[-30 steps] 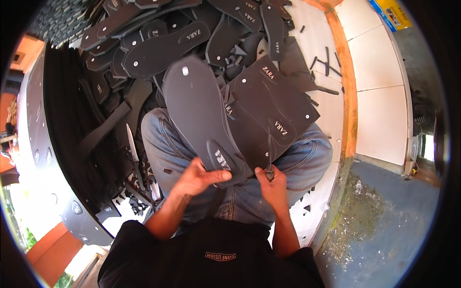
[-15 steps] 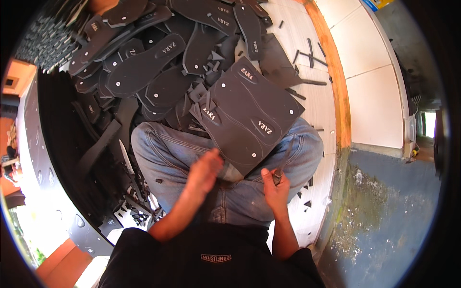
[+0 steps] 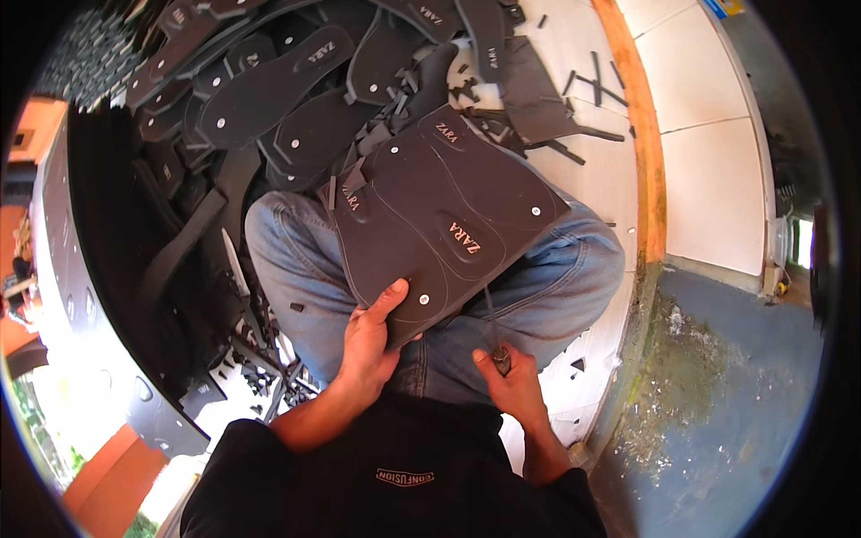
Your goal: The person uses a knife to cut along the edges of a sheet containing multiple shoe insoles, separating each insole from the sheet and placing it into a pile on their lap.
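Note:
A dark foam sheet [image 3: 413, 233] with embossed sole outlines and small white dots lies tilted across my lap. My left hand [image 3: 368, 345] grips its near corner, thumb on top and fingers underneath. My right hand [image 3: 513, 381] is closed round the handle of a knife [image 3: 500, 359]. The thin blade points away from me, and its tip comes close to or under the sheet's near right edge; I cannot tell whether they touch. Small cut strips [image 3: 357, 175] rest on the sheet's left edge.
Cut black soles [image 3: 278, 85] are heaped beyond my knees. A second knife [image 3: 235, 260] lies left of my left knee among scraps. Black offcuts [image 3: 596, 85] litter the pale floor on the right, bordered by an orange strip [image 3: 644, 161]. A dark stack [image 3: 117, 242] stands at left.
My left hand has taken hold of the sheet's near corner. The sheet has shifted left and toward me. The knife in my right hand has moved slightly left and nearer to me.

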A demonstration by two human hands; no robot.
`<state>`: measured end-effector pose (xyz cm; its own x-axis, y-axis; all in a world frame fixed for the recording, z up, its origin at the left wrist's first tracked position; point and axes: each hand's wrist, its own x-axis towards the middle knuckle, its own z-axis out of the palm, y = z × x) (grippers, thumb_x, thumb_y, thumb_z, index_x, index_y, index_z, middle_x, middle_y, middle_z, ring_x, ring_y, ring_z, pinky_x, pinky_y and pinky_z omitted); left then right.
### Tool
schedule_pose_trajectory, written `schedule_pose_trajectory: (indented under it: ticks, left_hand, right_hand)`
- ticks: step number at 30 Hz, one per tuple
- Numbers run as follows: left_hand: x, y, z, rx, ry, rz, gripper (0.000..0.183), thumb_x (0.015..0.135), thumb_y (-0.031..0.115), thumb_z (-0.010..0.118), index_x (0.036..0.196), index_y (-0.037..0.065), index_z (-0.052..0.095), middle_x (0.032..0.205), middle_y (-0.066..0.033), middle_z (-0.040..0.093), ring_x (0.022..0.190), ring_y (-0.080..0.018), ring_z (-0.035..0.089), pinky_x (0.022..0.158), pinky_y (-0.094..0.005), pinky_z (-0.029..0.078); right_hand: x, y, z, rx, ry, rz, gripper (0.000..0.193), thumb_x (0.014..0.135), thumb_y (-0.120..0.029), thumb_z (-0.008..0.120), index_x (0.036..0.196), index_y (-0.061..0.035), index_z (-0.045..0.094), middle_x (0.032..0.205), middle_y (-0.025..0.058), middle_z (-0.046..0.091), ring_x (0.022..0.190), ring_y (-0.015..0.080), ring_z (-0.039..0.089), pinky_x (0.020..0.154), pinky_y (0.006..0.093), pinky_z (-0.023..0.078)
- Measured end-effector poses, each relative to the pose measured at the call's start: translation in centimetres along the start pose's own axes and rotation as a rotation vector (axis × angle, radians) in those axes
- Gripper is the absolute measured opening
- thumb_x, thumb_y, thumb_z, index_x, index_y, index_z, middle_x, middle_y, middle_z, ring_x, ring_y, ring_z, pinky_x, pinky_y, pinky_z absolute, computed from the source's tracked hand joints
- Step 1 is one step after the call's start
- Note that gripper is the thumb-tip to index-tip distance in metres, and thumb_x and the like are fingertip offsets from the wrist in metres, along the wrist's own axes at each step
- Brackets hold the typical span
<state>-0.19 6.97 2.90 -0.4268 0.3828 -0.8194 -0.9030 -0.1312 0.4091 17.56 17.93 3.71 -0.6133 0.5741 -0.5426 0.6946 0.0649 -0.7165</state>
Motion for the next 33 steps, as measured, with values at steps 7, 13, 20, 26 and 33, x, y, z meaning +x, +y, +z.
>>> schedule_pose_trajectory:
  ticks: [7,13,20,26,33]
  left_hand:
    - [-1.2,0.1,-1.5,-0.022,0.031,-0.006,0.032,0.080,0.024,0.071,0.101,0.004,0.058,0.087,-0.0064,0.064,0.072,-0.0165,0.064,0.052,-0.0276,0.050]
    - [-1.2,0.1,-1.7,-0.031,0.012,-0.016,0.032,0.080,0.023,0.070,0.102,0.003,0.057,0.089,-0.0069,0.063,0.073,-0.0163,0.063,0.052,-0.0275,0.051]
    - [-0.9,-0.3,-2.2,-0.059,-0.008,0.013,0.031,0.080,0.022,0.071,0.101,0.004,0.057,0.090,-0.0063,0.062,0.076,-0.0164,0.062,0.055,-0.0280,0.051]
    - [-0.6,-0.2,-3.2,-0.090,-0.057,0.020,0.032,0.080,0.020,0.071,0.102,0.004,0.057,0.091,-0.0068,0.062,0.077,-0.0168,0.062,0.057,-0.0292,0.051]
    - [-0.5,-0.1,-3.5,-0.090,-0.076,0.018,0.030,0.081,0.018,0.070,0.103,0.003,0.056,0.088,-0.0072,0.061,0.073,-0.0167,0.061,0.052,-0.0286,0.049]
  right_hand:
    - [-0.8,0.1,1.2,-0.107,-0.023,0.021,0.036,0.083,-0.025,0.065,0.063,0.0016,0.052,0.047,0.0130,0.047,0.040,0.0264,0.047,0.044,0.0364,0.038]
    - [-0.6,-0.1,1.3,-0.172,-0.024,0.006,0.031,0.082,-0.023,0.064,0.065,0.0017,0.055,0.050,0.0164,0.051,0.046,0.0345,0.053,0.046,0.0395,0.039]
    - [0.5,0.5,2.9,-0.204,0.013,0.028,0.028,0.083,-0.019,0.059,0.066,0.0031,0.055,0.053,0.0179,0.051,0.046,0.0293,0.051,0.048,0.0394,0.038]
    - [1.9,-0.8,3.4,-0.238,-0.033,0.083,0.023,0.079,-0.017,0.060,0.065,0.0013,0.056,0.058,0.0218,0.055,0.058,0.0417,0.056,0.053,0.0441,0.043]
    - [3.5,-0.9,4.5,-0.366,-0.017,0.039,0.018,0.075,-0.015,0.058,0.069,0.0011,0.059,0.064,0.0243,0.058,0.067,0.0451,0.057,0.061,0.0496,0.045]
